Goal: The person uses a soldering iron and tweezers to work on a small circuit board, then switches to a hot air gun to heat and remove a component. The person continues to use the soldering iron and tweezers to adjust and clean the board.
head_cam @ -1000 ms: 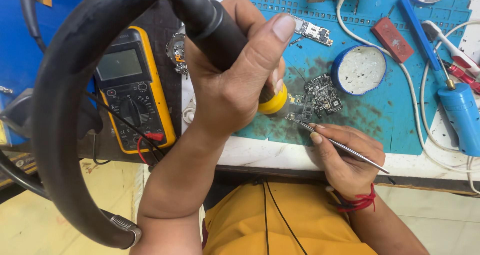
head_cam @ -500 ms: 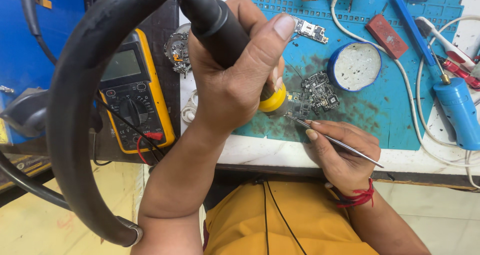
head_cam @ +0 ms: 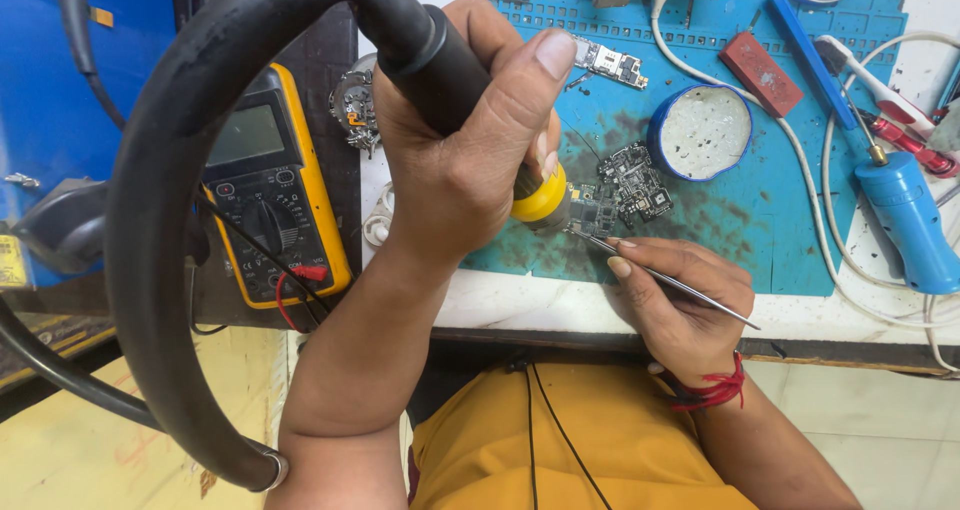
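A thick black hose loops wide across the left of the view and runs into the black handle of a hot-air tool, which the left hand grips in a full fist, fingers wrapped right round and the thumb pressed along the top; the tool's yellow collar pokes out below the fist and its nozzle points down at a small circuit board. That board lies on a teal work mat, on a dark, scorched-looking patch near the mat's front edge, just in front of a round blue tin. To the left of the mat stands a yellow-cased multimeter with its red and black leads trailing. The right hand rests at the table's front edge, fingers curled nearly closed in a pinch around a pair of slim metal tweezers, whose tip reaches the near edge of the board just beside the nozzle. On the far right lie a blue cylindrical tool with a white cable and a red block.
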